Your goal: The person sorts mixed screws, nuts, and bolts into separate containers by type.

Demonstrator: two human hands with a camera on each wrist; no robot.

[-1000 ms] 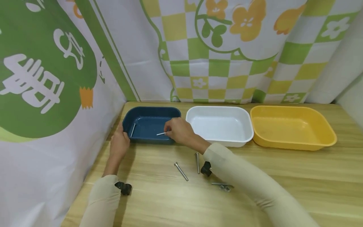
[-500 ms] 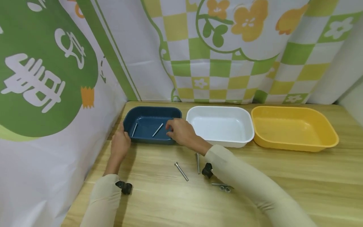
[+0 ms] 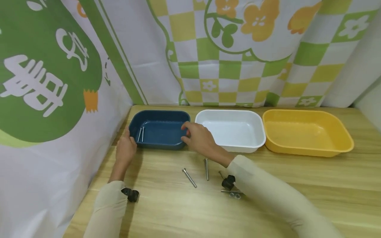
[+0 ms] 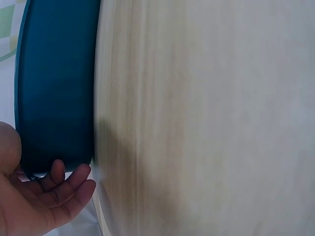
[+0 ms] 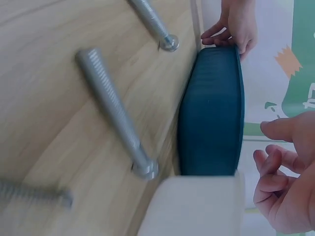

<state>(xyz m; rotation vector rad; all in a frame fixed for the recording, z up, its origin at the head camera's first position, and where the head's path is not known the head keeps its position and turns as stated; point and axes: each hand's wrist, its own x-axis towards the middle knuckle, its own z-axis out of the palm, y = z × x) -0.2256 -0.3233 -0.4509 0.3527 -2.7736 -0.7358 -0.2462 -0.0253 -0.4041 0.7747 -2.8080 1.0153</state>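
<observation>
My left hand [image 3: 125, 152] grips the left end of the dark blue tray [image 3: 162, 145]; in the left wrist view its thumb is at the rim and its fingers bend under the end wall. Two silver bolts [image 3: 143, 134] lie side by side inside, near that end. Over the tray's right end hovers my right hand [image 3: 200, 138], its fingers loosely bent and nothing between them. On the wooden table below lie a slanted bolt [image 3: 189, 178] and another bolt [image 3: 206, 169], both large in the right wrist view. More bolts [image 3: 227, 190] and some nuts [image 3: 237, 195] are partly hidden by my right forearm.
A white tray [image 3: 232, 147] stands right of the blue one, with a yellow tray [image 3: 309, 151] beyond it. Behind them hangs a patterned cloth [image 3: 229, 69], and another cloth [image 3: 110, 115] borders the table's left side.
My right hand has let go of a bolt, which now lies beside the other bolt at the blue tray's left end. That hand has drawn back to the right. The left hand has stayed put.
</observation>
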